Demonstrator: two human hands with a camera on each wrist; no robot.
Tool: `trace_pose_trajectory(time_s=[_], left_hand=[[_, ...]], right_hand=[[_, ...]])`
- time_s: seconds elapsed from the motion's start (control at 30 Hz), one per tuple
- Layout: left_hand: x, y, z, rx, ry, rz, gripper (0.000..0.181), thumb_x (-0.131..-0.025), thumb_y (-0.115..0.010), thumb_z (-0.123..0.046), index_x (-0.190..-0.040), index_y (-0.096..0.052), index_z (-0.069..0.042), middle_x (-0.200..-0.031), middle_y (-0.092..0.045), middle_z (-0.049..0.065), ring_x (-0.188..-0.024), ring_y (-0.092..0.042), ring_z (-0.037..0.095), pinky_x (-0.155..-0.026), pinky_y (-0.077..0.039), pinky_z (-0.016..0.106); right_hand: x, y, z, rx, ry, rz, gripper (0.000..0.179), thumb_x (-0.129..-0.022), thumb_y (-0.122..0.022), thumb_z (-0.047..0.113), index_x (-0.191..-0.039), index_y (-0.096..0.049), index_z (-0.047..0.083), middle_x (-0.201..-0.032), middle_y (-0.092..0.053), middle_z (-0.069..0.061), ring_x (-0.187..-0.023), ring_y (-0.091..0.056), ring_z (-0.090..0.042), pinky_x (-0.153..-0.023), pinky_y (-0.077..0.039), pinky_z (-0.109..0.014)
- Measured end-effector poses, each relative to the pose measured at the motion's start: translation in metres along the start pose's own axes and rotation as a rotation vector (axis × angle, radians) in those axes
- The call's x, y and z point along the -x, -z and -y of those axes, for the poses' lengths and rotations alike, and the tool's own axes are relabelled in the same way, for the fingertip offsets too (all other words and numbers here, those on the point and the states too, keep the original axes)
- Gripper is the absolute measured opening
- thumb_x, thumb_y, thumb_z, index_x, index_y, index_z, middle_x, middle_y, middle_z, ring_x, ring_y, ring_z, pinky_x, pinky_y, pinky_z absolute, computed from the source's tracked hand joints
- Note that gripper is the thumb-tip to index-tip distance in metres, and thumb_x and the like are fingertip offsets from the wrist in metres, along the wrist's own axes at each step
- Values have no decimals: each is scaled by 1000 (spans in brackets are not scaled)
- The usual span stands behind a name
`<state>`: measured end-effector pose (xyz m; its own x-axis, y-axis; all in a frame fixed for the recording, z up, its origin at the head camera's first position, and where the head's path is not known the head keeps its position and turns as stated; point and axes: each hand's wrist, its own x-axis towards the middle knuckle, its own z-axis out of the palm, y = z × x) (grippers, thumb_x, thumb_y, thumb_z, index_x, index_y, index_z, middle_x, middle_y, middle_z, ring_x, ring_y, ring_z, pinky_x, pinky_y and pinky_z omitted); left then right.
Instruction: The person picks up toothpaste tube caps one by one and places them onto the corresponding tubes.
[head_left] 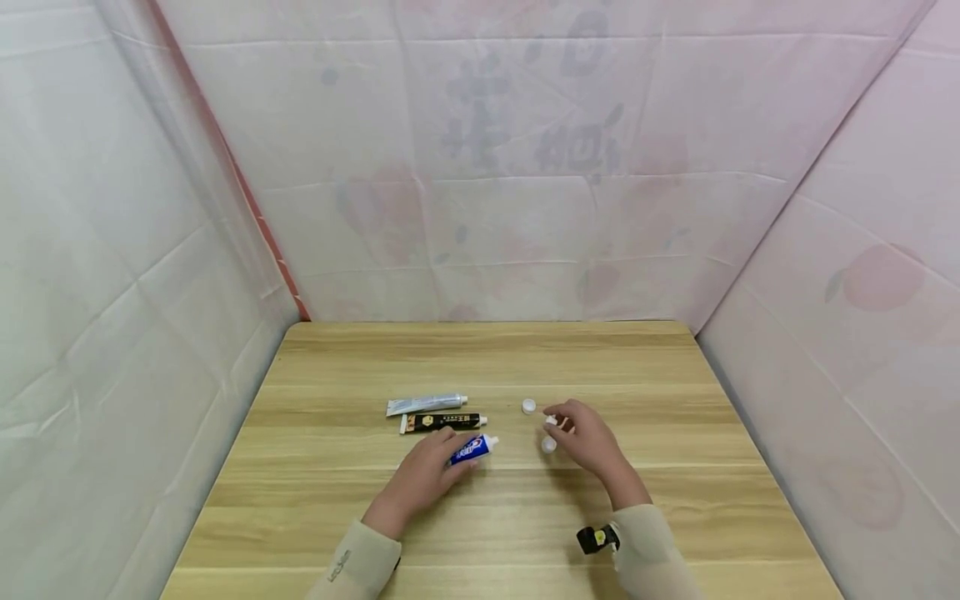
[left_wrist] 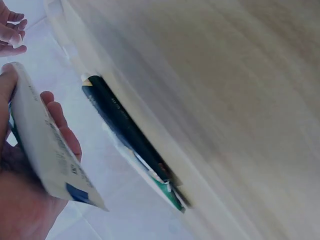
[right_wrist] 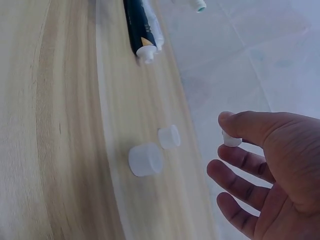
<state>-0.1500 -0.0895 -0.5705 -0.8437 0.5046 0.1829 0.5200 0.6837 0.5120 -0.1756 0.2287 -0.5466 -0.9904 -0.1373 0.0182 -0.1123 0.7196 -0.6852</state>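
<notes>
My left hand [head_left: 426, 471] grips a blue toothpaste tube [head_left: 471, 450], its white uncapped nozzle pointing right. In the left wrist view the pale back of that toothpaste tube [left_wrist: 47, 140] shows, with thumb and fingers on either side. My right hand [head_left: 588, 437] pinches a small white cap [right_wrist: 231, 139] between thumb and index finger, the other fingers spread apart. Two more white caps stand on the table near this hand: one cap [head_left: 528, 406] farther back, another cap [head_left: 549, 446] right below the fingertips in the head view.
Beyond the left hand lie a black toothpaste tube [head_left: 444, 422] and a silver-white tube [head_left: 427, 404], side by side with nozzles to the right. The wooden table [head_left: 337, 517] is enclosed by pale cloth walls [head_left: 480, 225] at the back and both sides.
</notes>
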Motion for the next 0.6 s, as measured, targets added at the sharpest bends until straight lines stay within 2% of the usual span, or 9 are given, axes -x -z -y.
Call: trace_pose_trajectory(time_s=[0.17, 0.3, 0.47, 0.6], left_hand=[[-1, 7, -6, 6, 5, 12, 52, -104, -68, -41, -154, -58, -29, -97, -55, -11, -76, -46, 3, -70, -44, 20], [-2, 10, -10, 17, -11, 9, 52, -105, -68, -42, -154, -58, -28, -100, -56, -11, -78, -48, 2, -71, -46, 20], [-2, 11, -14, 7, -42, 2, 53, -105, -67, -43, -154, -58, -27, -100, -55, -11, -78, -47, 2, -71, -46, 19], [-3, 14, -16, 6, -47, 1, 54, -104, -67, -44, -155, -57, -29, -99, -54, -11, -77, -48, 2, -69, -45, 19]], right_hand=[[10, 8, 4, 2, 55, -12, 28, -100, -76, 15, -127, -76, 10, -108, -71, -1, -90, -65, -13, -79, -56, -35], [16, 10, 9, -22, 68, -22, 28, -96, -80, 14, -124, -75, 11, -104, -72, 0, -87, -66, -12, -79, -56, -34], [21, 11, 11, -36, 69, -34, 20, -93, -84, 15, -107, -69, 17, -98, -71, 5, -85, -66, -10, -78, -56, -30], [25, 13, 13, -41, 96, -51, 21, -91, -86, 16, -94, -67, 23, -95, -70, 8, -85, -66, -9, -81, -57, -37]])
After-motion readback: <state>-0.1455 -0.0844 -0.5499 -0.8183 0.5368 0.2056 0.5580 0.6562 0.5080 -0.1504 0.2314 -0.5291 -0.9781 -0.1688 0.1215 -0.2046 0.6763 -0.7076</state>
